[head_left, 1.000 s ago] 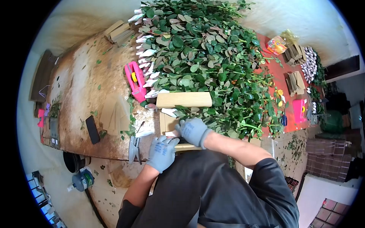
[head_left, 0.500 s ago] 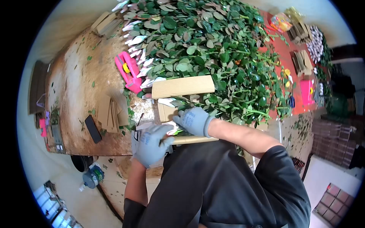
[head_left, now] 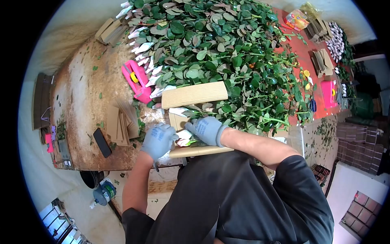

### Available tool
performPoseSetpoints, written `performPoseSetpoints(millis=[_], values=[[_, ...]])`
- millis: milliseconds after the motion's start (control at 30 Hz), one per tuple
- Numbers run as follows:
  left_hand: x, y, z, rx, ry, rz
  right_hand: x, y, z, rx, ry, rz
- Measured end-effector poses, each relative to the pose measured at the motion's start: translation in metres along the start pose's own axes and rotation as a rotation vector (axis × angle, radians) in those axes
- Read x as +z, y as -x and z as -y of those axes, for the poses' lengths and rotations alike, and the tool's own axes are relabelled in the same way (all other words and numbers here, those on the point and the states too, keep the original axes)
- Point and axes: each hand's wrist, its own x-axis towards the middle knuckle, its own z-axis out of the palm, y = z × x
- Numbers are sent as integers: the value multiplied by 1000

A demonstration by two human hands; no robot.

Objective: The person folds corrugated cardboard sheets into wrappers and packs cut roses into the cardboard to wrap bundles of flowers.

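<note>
My right hand, in a grey-blue work glove, has its fingers closed round leafy rose stems just behind the heads. Beside it, a pink-and-white rose head lies over a folded cardboard wrap. Right at that head is my left hand, gloved alike, back upward and fingers curled under; what they hold is hidden. Just beyond the hands, a ribbed cardboard sheet lies across the stems, with a white-sleeved bud in front of it. Along my lap runs the wrap's near edge.
A large heap of leafy roses covers the table's middle, white-sleeved heads facing left. Left of it are a pink tape dispenser, cardboard pieces and a black phone. Another pink dispenser lies on the red surface at right.
My left hand has moved up and away from my lap, and turned its back upward beside the rose head. My right hand stays nearly in place. The view has shifted slightly.
</note>
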Motion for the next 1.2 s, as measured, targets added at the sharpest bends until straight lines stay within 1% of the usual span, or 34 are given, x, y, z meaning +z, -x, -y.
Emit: performPoseSetpoints(millis=[67,167,233,267,333,367,400,467,500,567,600,633,667,733,767,833,967,1067,1133,1200], values=[[-2,5,2,18,8,-37,1,-1,0,2,-11,-3],[-7,11,1,-26,-37,-40,1,-2,1,3,-21,-14],[-4,14,3,-99,-55,-65,0,-2,1,4,-19,-23],[-3,19,11,-98,-56,-67,2,-2,0,5,-13,-23],[-2,35,35,-288,-270,-7,3,-3,0,6,-7,-25],[-8,46,41,-409,-248,-23,3,-2,1,2,13,-31],[-22,48,32,-410,-251,-24,2,-2,2,-2,33,-38],[-46,53,5,-383,-47,-69,-2,-2,4,-16,60,-32],[-46,56,-9,-285,48,-100,-4,-1,6,-27,88,-25],[-35,57,-34,-137,186,-47,-3,-1,6,-32,77,-31],[-32,53,-45,-129,175,-38,-5,-2,7,-37,74,-30],[-28,48,-56,-134,217,17,-9,-4,7,-13,62,60],[-24,45,-61,-139,262,73,-8,-4,7,-1,56,49],[-10,44,-64,-136,263,57,-7,-2,4,-37,20,-21],[-5,43,-63,-146,268,32,-8,-1,3,-27,21,-26],[-3,42,-61,-128,279,44,-9,-2,5,-9,24,-58],[-6,39,-53,-107,331,87,-6,-7,2,-43,27,-53],[-2,37,-48,-158,426,134,-7,-6,3,-23,35,-33],[-1,36,-46,-161,431,158,-7,-5,3,-47,53,14],[-3,36,-46,-164,436,183,-7,-2,3,-58,36,11]])
